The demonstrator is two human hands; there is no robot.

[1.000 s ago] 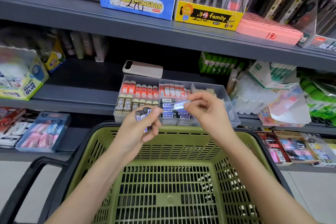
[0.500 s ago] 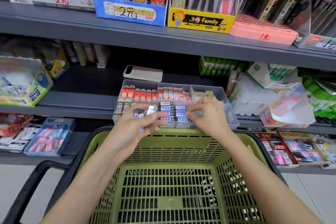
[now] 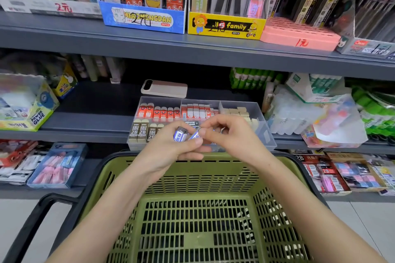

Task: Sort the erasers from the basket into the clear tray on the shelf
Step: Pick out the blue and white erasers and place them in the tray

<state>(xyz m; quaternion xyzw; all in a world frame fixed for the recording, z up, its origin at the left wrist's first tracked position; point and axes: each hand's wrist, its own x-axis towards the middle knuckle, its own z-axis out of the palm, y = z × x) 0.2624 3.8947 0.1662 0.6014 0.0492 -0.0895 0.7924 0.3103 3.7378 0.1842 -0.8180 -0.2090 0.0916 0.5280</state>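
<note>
task judged nearly complete: the clear tray (image 3: 261, 113) at the shelf (image 3: 85, 127) front edge is mostly filled, the basket (image 3: 192, 179) appears empty, and the left hand (image 3: 168, 149) grip holds two erasers (image 3: 180, 134) just before the tray, the right hand (image 3: 232, 140) grip pinching one.

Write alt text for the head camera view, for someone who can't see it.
A person's left hand holds two blue-sleeved erasers while the right hand pinches one, above a green basket and in front of a clear tray of erasers on a grey shelf.
</note>
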